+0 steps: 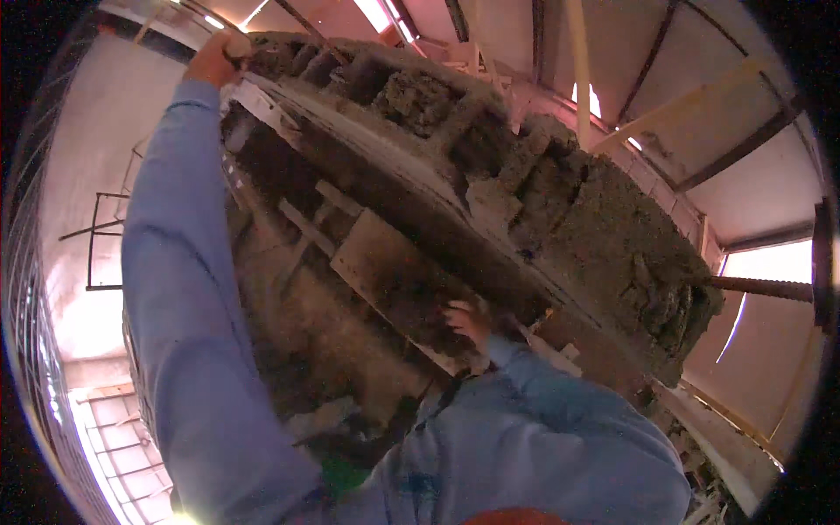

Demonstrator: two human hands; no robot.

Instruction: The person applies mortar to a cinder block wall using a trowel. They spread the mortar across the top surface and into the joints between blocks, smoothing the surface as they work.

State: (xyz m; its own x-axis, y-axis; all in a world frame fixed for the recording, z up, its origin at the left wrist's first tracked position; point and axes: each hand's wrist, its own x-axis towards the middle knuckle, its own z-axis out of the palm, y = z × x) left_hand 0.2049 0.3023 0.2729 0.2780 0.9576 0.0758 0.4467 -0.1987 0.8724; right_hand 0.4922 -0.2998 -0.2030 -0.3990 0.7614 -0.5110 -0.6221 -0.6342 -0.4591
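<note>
My left hand (223, 54) is raised at the upper left, fingers wrapped round the end of a long, rough, grey-brown crusted structure (420, 105). A straight, pale edge (367, 140) runs along its lower side. My right hand (464, 317) rests with its fingers apart on a flat, dusty brown board (376, 254) in the middle of the view, below the crusted lumps. Two narrow battens (306, 227) reach out from the board's upper end. Some of the darker surface behind is too shadowed to make out.
Poles and beams (577, 79) cross pale roof panels (700, 105) at the top and right. A rusty ribbed rod (761, 285) sticks out at the right. At the left are wire mesh (39, 297), a black metal frame (96, 245) and a pale wall (87, 149).
</note>
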